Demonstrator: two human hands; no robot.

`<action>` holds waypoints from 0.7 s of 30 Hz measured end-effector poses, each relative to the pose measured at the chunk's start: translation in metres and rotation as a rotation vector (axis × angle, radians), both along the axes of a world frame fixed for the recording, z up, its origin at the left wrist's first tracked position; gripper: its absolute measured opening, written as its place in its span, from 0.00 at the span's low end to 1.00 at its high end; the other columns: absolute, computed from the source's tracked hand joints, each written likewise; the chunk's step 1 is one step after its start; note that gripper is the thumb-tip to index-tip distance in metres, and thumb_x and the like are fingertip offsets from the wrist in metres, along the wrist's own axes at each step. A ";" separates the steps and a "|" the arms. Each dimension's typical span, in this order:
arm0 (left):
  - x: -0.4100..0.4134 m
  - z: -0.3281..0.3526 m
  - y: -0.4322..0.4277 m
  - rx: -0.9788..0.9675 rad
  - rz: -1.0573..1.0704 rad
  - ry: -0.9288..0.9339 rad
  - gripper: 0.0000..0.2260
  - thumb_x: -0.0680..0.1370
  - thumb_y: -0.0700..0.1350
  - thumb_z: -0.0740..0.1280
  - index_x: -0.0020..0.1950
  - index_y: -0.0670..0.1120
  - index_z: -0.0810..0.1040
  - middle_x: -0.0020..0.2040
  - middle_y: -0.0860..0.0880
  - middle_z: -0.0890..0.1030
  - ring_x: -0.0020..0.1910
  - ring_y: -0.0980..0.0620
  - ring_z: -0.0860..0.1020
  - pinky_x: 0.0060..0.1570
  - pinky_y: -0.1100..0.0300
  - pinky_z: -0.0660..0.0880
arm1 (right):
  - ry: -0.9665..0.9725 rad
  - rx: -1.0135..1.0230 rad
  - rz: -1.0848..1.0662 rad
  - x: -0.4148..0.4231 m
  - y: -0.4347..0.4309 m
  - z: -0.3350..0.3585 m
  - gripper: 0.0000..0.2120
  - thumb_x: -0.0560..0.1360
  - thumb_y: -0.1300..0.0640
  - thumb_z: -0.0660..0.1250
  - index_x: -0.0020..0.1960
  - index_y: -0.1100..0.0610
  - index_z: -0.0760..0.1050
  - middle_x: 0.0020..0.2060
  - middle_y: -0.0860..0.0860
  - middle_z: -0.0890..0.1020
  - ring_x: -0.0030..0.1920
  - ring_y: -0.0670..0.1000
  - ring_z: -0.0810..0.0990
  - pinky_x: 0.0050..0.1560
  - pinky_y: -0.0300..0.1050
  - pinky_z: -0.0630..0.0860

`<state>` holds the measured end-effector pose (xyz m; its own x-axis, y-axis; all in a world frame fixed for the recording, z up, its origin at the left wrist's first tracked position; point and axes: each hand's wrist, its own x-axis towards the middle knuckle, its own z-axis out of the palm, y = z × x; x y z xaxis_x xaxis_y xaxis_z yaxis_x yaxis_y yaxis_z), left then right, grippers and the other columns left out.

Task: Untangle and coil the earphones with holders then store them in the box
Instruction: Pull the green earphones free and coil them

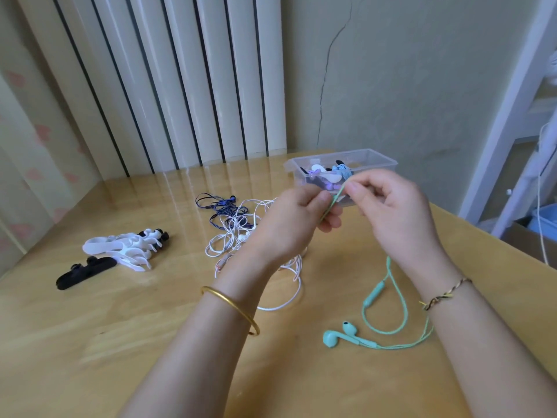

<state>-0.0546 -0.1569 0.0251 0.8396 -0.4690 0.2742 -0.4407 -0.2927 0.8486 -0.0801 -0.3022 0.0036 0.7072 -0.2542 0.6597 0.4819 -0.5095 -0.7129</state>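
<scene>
Mint-green earphones [376,312] are pinched by their cable between the left hand [297,218] and right hand [391,206], raised so the slack hangs free for coiling; buds rest on the counter [150,327]; the box [340,170] is kept just behind, holders [120,248] well left.

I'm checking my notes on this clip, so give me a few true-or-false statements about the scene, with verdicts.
1. The left hand and right hand both pinch the mint-green earphone cable. True.
2. The green earbuds hang in the air. False: they lie on the table.
3. The clear plastic box is empty. False: it holds coiled earphones.
4. White and black holders lie left of the tangled earphones. True.
</scene>
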 end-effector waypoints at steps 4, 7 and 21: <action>-0.001 0.007 0.003 -0.291 -0.136 0.384 0.14 0.83 0.44 0.55 0.44 0.45 0.78 0.32 0.53 0.79 0.34 0.55 0.75 0.44 0.59 0.68 | 0.062 -0.023 -0.031 0.000 -0.001 0.001 0.10 0.76 0.59 0.65 0.38 0.49 0.77 0.31 0.52 0.78 0.32 0.48 0.70 0.37 0.46 0.69; -0.001 0.013 0.004 -0.573 -0.152 0.658 0.12 0.82 0.46 0.56 0.46 0.49 0.78 0.35 0.56 0.82 0.36 0.61 0.79 0.41 0.63 0.67 | 0.253 -0.149 0.103 -0.003 0.005 0.002 0.17 0.78 0.58 0.63 0.31 0.47 0.75 0.25 0.48 0.71 0.27 0.43 0.67 0.32 0.40 0.64; 0.005 -0.007 0.004 0.299 0.192 -0.311 0.14 0.82 0.52 0.57 0.48 0.43 0.75 0.44 0.46 0.81 0.48 0.42 0.77 0.54 0.48 0.72 | 0.169 -0.107 -0.042 -0.003 -0.004 0.001 0.05 0.70 0.51 0.68 0.39 0.51 0.80 0.27 0.47 0.75 0.29 0.45 0.67 0.33 0.43 0.65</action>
<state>-0.0492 -0.1530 0.0178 0.8183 -0.4100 0.4028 -0.5745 -0.6054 0.5509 -0.0832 -0.3065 0.0047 0.8007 -0.2202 0.5571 0.3366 -0.6039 -0.7225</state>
